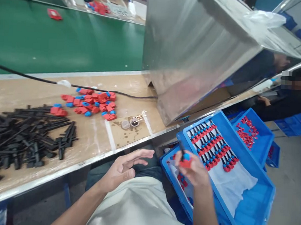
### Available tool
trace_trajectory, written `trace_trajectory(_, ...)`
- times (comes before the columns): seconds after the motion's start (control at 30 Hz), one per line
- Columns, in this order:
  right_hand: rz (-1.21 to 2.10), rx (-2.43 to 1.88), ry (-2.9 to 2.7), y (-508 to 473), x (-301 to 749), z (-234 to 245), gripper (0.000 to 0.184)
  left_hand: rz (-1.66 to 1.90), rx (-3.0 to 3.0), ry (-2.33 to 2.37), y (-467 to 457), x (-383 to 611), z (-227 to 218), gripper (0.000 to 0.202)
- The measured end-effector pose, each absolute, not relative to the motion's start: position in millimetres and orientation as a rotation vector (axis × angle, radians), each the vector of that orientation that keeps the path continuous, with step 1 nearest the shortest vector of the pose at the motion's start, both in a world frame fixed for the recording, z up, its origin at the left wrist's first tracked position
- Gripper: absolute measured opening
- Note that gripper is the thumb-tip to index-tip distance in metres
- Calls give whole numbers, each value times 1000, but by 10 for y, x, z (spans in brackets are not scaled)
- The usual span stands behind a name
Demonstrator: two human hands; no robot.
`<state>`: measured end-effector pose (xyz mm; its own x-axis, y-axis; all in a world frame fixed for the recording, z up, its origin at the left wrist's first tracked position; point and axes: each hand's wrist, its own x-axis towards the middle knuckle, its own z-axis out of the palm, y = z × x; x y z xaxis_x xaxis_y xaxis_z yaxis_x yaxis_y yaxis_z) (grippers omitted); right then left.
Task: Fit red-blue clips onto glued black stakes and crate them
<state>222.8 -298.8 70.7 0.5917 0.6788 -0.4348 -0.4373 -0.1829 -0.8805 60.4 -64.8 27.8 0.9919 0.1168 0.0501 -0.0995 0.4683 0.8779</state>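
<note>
My right hand (194,169) is closed on a small assembly (186,161) with a red body, a blue piece and a black stem, somewhat blurred. It hovers over the left edge of a blue crate (257,207). Inside the crate, rows of like red, blue and black assemblies (209,143) lie on a white sheet (231,178). My left hand (129,165) is in front of the table edge, fingers stretched and apart, holding nothing. On the table are a heap of black stem parts (23,138) and a pile of red and blue pieces (92,102).
A small dark-filled cup (134,122) with wooden sticks stands beside a cap (125,124). A large metal housing (194,61) rises over the green belt (68,43). A black cable (131,95) crosses the table. Another crate (266,136) holds red pieces; a person sits at right.
</note>
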Motion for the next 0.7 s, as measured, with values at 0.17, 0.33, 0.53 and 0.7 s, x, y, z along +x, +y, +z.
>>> trace_trajectory(0.17,149,-2288,286,-4655,2861,696,58,-98,1163,-80,-829,784,386,52)
trace_trajectory(0.33,24,-2640,523,-5524,2966,310,35,-191,1128,-115,-1024,880,340,49)
trace_trajectory(0.53,52,-2763,298,-5770,3033,-154,32,-243,1137,-113,-1158,872,331,51)
trace_trajectory(0.7,26,-2815,165,-5891,3122,-297,41,-272,1125,-124,-1198,810,298,53)
